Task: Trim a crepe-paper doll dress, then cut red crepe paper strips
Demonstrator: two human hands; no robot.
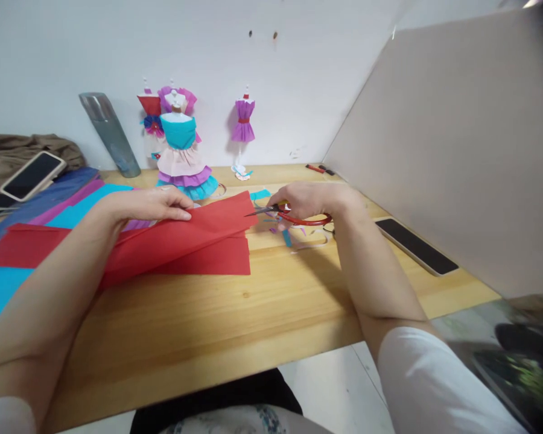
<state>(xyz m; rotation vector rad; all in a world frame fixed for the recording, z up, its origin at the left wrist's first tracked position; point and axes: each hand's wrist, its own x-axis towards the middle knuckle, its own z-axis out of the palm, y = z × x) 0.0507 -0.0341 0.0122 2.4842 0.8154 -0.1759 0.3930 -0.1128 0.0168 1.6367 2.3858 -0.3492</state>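
Observation:
My left hand [165,204] pinches the upper edge of a long folded sheet of red crepe-like paper [194,232], thumb on top. The sheet is lifted a little over another red piece [208,258] that lies on the table. In my right hand [305,200] is a pair of scissors [308,222] with red handles. Their dark pointed blades reach left to the right end of the red sheet; whether they are parted I cannot tell. Blue and purple paper scraps [286,237] lie under and beside my right hand.
Small mannequins in paper dresses [181,132] and one in purple [244,120] stand by the wall. A bottle [111,135] leans behind blue paper sheets [79,208]. One phone [34,175] lies at the left, another [416,246] by the right partition. A red-and-black tool [319,169] lies behind.

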